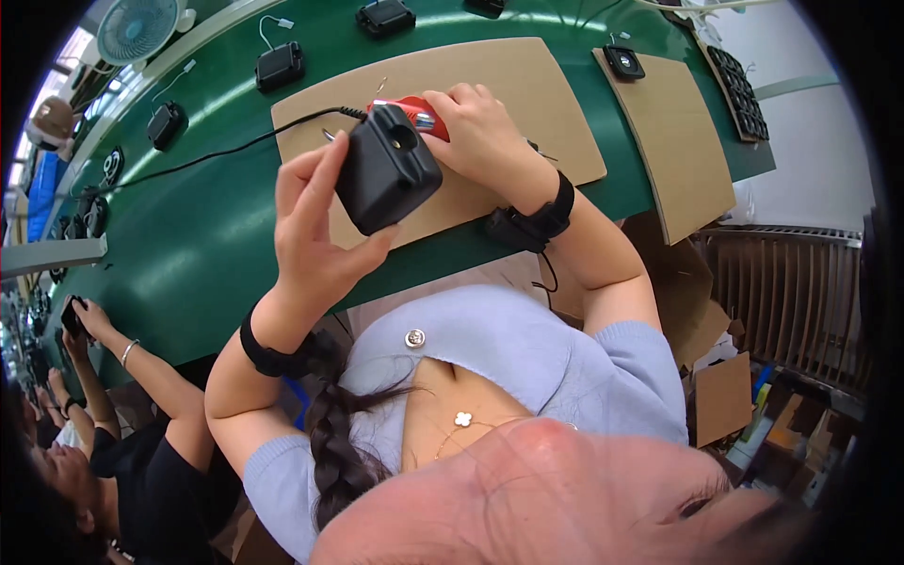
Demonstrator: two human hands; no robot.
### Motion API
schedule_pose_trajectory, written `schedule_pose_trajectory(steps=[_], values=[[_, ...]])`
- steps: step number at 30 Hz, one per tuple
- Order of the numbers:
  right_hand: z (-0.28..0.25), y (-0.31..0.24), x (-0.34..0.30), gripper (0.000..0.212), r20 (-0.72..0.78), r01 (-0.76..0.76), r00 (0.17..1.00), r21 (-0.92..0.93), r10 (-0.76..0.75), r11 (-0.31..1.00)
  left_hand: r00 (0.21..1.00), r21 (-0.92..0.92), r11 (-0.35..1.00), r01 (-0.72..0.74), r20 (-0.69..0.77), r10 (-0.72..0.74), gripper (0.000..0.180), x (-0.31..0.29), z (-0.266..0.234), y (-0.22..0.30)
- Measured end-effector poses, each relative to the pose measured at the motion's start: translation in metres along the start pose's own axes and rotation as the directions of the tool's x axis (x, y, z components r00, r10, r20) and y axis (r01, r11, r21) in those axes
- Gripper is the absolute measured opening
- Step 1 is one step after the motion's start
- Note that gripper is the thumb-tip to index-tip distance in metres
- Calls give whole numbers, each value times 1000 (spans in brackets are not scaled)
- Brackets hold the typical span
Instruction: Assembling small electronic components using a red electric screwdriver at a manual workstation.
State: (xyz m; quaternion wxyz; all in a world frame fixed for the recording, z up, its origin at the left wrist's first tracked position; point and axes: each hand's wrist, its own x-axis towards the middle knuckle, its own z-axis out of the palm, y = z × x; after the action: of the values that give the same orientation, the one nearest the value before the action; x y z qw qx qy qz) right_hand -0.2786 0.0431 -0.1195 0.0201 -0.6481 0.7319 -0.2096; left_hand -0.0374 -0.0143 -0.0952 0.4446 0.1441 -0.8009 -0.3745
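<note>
My left hand (315, 212) grips a black boxy device (386, 179) by its sides, thumb below and fingers above. A round recess shows in its face, and a black cord (254, 139) runs from its top end off to the left. Closed around a red tool with a shiny metal part (426, 115), my right hand (485, 137) is just beyond the device; its exact kind is partly hidden by the fingers and device. Both hands are above a tan board (527, 94) lying on the green table (202, 254).
Several black boxes with short leads, such as one box (280, 66), line the far side. Another board (673, 141) at right bears a black device (623, 62); beyond is a tray of black parts (737, 94). A fan (137, 30) stands far left. A co-worker's hand (92, 320) is at left.
</note>
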Motion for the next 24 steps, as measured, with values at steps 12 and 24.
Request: schedule_pose_trajectory(steps=[12,24], values=[[-95,40,-19,62,4,2,997,997,71,-78,931,161,937,-311,251,266,78,119,80,7],[-108,364,-27,51,-385,-417,851,-84,357,905,862,731,676,-97,401,-310,73,267,180,-157]])
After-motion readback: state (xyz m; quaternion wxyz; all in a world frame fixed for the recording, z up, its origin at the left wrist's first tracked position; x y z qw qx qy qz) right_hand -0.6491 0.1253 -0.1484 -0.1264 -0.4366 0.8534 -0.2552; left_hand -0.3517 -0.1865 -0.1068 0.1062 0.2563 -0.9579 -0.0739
